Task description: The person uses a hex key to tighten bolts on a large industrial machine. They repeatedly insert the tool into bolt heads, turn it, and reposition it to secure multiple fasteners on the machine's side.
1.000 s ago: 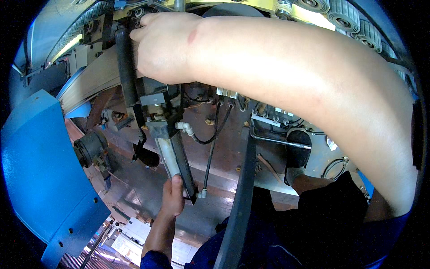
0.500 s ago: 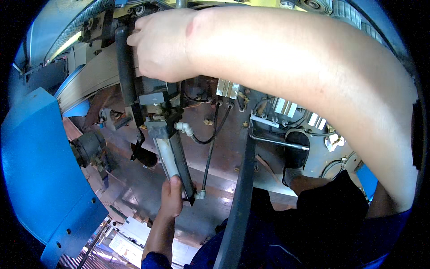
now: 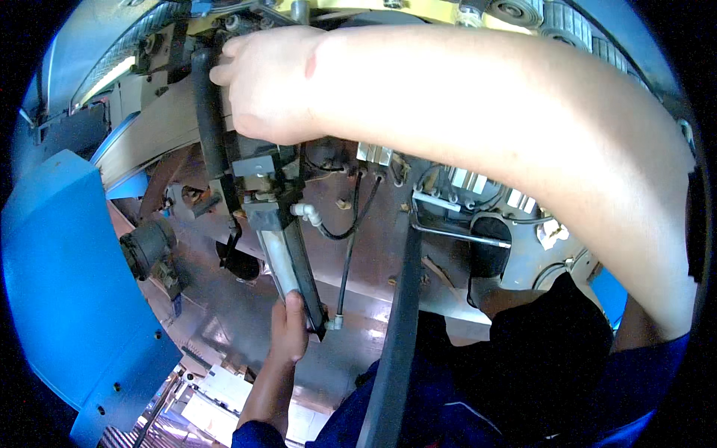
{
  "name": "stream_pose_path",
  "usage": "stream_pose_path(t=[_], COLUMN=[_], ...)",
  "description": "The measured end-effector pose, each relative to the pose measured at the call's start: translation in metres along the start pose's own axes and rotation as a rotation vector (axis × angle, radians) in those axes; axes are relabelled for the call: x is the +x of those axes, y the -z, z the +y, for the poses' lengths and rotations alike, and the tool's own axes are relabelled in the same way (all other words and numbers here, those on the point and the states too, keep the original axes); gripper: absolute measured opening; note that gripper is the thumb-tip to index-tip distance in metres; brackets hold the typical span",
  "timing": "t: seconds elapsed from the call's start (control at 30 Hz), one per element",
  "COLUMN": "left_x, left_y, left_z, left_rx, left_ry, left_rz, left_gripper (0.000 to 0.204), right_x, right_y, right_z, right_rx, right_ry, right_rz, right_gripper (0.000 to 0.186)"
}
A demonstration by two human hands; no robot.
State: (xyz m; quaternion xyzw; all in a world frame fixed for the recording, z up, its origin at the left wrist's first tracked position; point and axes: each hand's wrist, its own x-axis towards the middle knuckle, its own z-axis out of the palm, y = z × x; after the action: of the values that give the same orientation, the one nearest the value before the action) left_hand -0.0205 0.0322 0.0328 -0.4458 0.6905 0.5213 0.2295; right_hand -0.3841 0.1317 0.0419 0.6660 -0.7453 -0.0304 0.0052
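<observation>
Clenching a ribbed black rubber hose (image 3: pixel 208 112), the right hand (image 3: pixel 269 82) grips high; the left hand (image 3: pixel 290 328) grasps a smooth metal cylinder (image 3: pixel 287 261).

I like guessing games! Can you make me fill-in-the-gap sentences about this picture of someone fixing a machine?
1. The right hand grips a thick ____ hose at the top of the machine.
2. The left hand holds the lower end of a long metal ____.
3. The big panel on the left is coloured ____.

Missing words: black; cylinder; blue
</observation>
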Motion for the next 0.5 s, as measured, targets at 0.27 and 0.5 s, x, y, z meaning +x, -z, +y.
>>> stream_pose_path(t=[0.27, 0.5], left_x=[0.002, -0.001], left_y=[-0.002, -0.001], left_z=[-0.008, -0.011], left_rx=[-0.051, -0.108], left_ry=[-0.056, -0.035], left_rz=[-0.008, 0.014], left_gripper=[0.066, 0.063], right_x=[-0.002, -0.001], right_y=[-0.005, -0.003], right_z=[-0.002, -0.004], right_rx=[0.006, -0.040], right_ry=[-0.008, 0.056], right_rz=[0.009, 0.000], right_gripper=[0.012, 0.012])
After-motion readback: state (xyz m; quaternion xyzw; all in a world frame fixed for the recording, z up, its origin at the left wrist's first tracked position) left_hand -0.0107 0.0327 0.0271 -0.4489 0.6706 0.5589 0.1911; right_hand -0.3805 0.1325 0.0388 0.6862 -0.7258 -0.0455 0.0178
